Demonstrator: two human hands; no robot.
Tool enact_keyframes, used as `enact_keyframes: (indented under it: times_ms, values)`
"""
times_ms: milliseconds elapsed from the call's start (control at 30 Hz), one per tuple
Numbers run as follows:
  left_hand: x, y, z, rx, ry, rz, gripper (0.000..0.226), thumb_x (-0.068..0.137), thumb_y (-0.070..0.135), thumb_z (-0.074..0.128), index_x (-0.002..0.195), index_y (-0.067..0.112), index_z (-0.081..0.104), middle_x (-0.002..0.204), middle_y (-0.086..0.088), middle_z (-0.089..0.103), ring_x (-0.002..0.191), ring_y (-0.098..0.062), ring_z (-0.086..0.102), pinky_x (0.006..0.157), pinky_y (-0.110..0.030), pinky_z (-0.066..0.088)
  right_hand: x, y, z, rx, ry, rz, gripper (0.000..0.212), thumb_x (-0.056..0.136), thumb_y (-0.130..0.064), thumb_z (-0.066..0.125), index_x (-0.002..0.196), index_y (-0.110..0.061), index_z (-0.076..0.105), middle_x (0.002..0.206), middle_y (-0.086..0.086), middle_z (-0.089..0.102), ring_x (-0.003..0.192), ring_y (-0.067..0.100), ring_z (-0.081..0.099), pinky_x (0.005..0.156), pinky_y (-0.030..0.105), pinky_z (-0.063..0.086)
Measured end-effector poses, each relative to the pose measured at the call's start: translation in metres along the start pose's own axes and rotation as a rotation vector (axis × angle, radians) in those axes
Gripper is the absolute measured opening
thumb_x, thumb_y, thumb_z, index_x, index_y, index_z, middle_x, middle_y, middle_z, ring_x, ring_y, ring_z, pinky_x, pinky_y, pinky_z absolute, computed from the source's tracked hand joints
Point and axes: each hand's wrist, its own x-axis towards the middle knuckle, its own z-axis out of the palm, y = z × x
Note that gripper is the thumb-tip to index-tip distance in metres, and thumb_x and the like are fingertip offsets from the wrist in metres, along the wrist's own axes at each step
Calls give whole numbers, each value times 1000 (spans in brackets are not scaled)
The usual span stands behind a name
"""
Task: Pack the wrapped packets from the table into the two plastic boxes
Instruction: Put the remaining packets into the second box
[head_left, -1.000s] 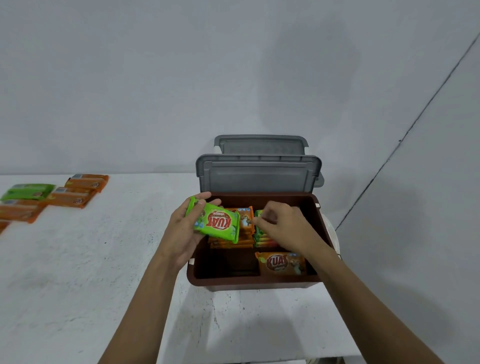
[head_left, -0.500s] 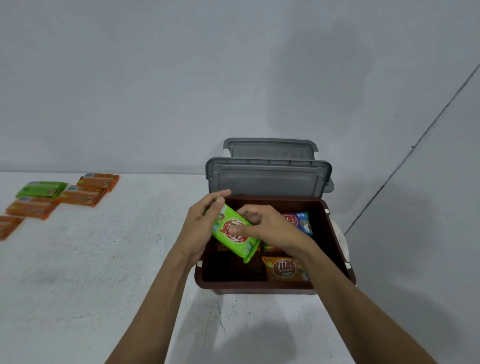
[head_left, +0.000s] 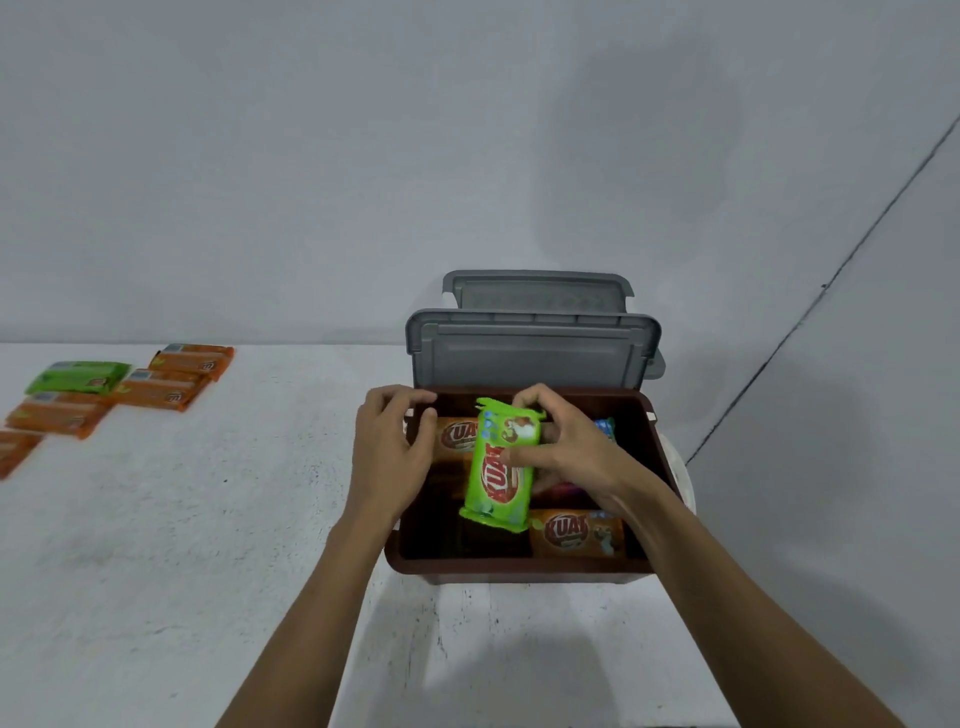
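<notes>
A brown plastic box (head_left: 519, 566) stands open on the white table, its grey lid (head_left: 535, 353) tipped up behind. My right hand (head_left: 576, 452) pinches a green wrapped packet (head_left: 500, 486) by its far end and holds it lengthwise over the box's middle. My left hand (head_left: 387, 457) hovers at the box's left rim with loosely curled fingers, holding nothing. Inside lie an orange packet (head_left: 457, 439) at the back left, another orange packet (head_left: 576, 532) at the front right and a blue packet (head_left: 605, 428) behind my right hand. Of the second box only a grey lid (head_left: 537, 293) shows behind.
Several packets lie on the table at the far left: a green one (head_left: 78, 376) and orange ones (head_left: 161, 392). The table (head_left: 208, 519) meets a grey wall at the back, and a side wall stands close to the box on the right.
The green packet passed from my left hand to my right hand and turned lengthwise over the box. My left hand let go and drew back to the left rim.
</notes>
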Motion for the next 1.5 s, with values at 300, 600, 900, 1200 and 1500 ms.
enact_keyframes:
  times_ms: [300, 600, 900, 1200, 1500]
  values:
    - [-2, -11, 6, 109, -59, -65, 30, 99, 11, 44, 124, 21, 57, 134, -5, 45, 122, -18, 45, 89, -19, 40, -2, 13, 18, -77, -30, 205, 37, 89, -3, 67, 119, -19, 53, 114, 4, 64, 96, 21, 70, 71, 44, 62]
    - [-3, -11, 7, 113, -50, -78, 26, 98, 12, 46, 118, 22, 60, 134, -4, 45, 122, -18, 46, 89, -22, 40, 12, 28, 40, -431, 4, 321, 24, 86, -19, 74, 105, -18, 58, 131, 3, 52, 106, 20, 57, 57, 22, 52]
    - [-3, -6, 2, 102, -73, -92, 22, 98, 15, 47, 113, 22, 62, 135, -1, 44, 122, -15, 44, 88, -17, 38, 21, 45, 46, -691, 87, 391, 37, 79, -28, 80, 104, -5, 65, 110, 9, 67, 100, 21, 65, 75, 25, 50]
    - [-4, -8, 1, 92, -81, -82, 20, 97, 19, 49, 110, 22, 64, 136, -1, 44, 122, -16, 45, 89, -17, 37, 26, 50, 52, -845, 107, 386, 57, 77, -38, 81, 122, -12, 58, 123, 8, 61, 109, 23, 62, 93, 32, 51]
    - [-2, -20, -3, 33, -167, -14, 25, 98, 18, 47, 120, 23, 58, 139, -1, 40, 126, -15, 42, 93, -18, 38, 10, 20, 42, -842, 130, 313, 32, 91, -42, 64, 85, -11, 66, 81, 3, 66, 76, 17, 64, 66, 27, 50]
